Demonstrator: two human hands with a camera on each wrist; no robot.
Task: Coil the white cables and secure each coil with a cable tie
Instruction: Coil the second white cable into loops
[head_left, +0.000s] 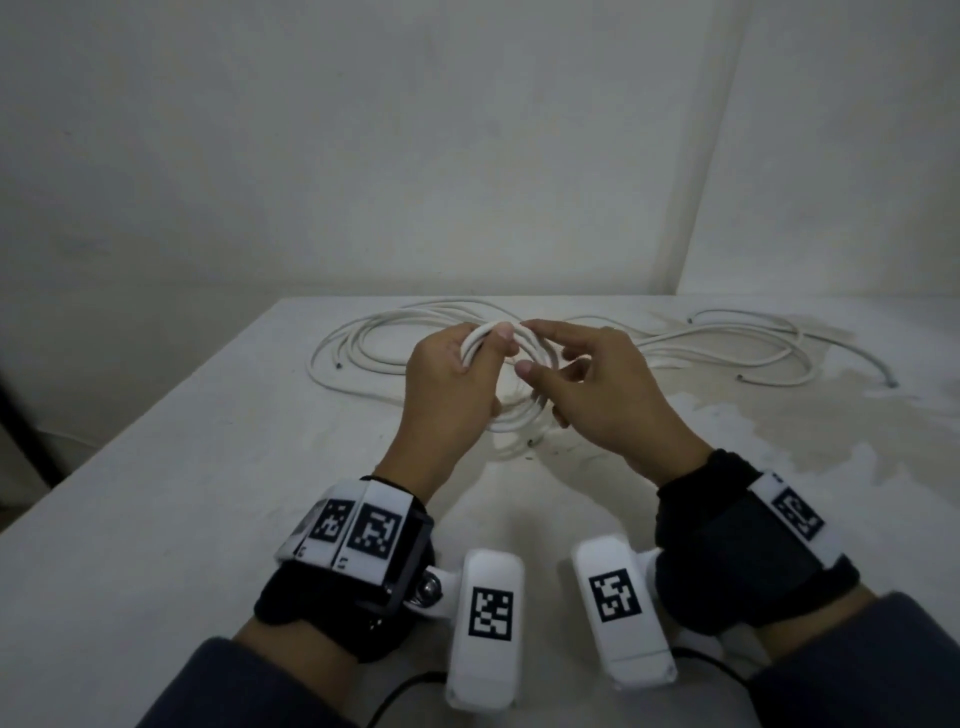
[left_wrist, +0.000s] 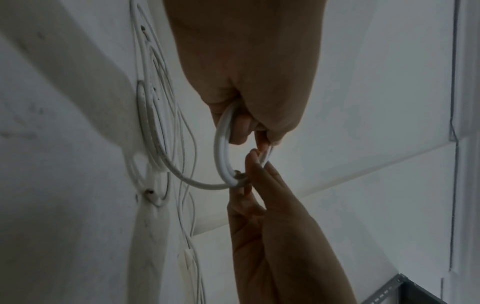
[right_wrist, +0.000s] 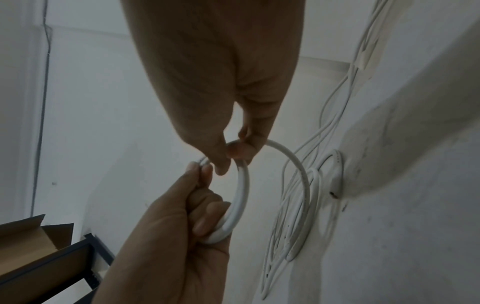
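A small coil of white cable (head_left: 521, 414) hangs above the white table (head_left: 218, 467), held between both hands. My left hand (head_left: 488, 348) grips the coil's top, fingers curled round its turns (left_wrist: 223, 148). Just to its right, my right hand (head_left: 527, 347) pinches a turn between thumb and forefinger (right_wrist: 240, 174). In the right wrist view the left hand (right_wrist: 205, 205) wraps the coil from below. A strand runs from the coil down to the table (left_wrist: 197, 184). More loose white cable (head_left: 358, 348) lies behind the hands, and another tangle (head_left: 753, 353) to the right. I see no cable tie.
The table's left edge (head_left: 130, 415) runs diagonally, and walls stand close behind and to the right. Pale stains (head_left: 779, 426) mark the table's right side. An open cardboard box (right_wrist: 28, 242) and a dark metal frame (right_wrist: 85, 253) sit off the table.
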